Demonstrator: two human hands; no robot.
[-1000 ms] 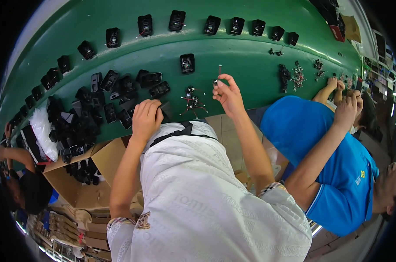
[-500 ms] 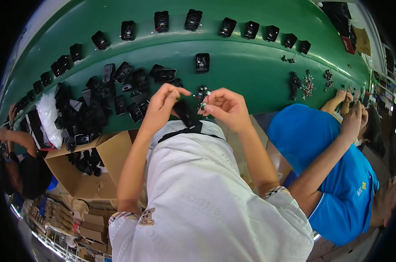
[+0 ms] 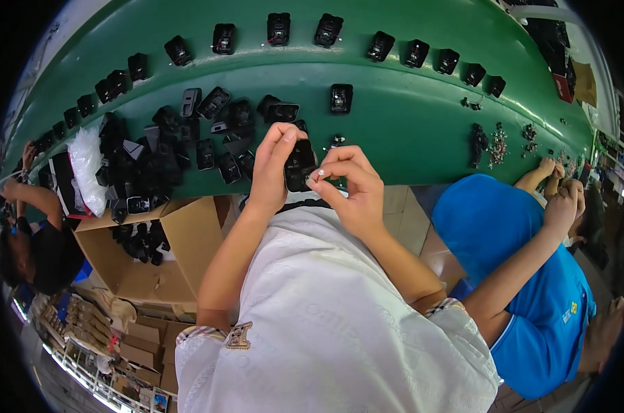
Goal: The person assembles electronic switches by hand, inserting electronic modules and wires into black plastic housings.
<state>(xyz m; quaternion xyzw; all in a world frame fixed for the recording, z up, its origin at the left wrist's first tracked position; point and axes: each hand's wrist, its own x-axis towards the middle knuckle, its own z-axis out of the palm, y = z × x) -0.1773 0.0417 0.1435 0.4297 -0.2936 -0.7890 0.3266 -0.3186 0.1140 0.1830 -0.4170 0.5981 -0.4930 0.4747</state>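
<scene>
Over the table's near edge, my left hand (image 3: 273, 168) is closed around the side of a black plastic housing (image 3: 299, 160), its hollow inner side facing up. My right hand (image 3: 357, 189) pinches a small component with a whitish tip (image 3: 315, 179) at the lower right of that housing; its exact kind is too small to make out. Just beyond my right fingers, a small dark cluster of parts (image 3: 337, 140) lies on the green table (image 3: 401, 131). Farther away, a single black housing (image 3: 341, 98) with its inside showing rests on the table.
Several black housings (image 3: 278, 29) form a curved row along the far strip. Loose housings (image 3: 147, 148) pile up at left beside a clear plastic bag (image 3: 87, 168). An open cardboard box (image 3: 188, 241) stands below. Co-workers sit at right in a blue shirt (image 3: 491, 220) and at far left.
My left hand has turned the housing from a blurred, hanging tilt to inner side up. My right hand has brought the small component against it. The whole view has shifted slightly.
</scene>
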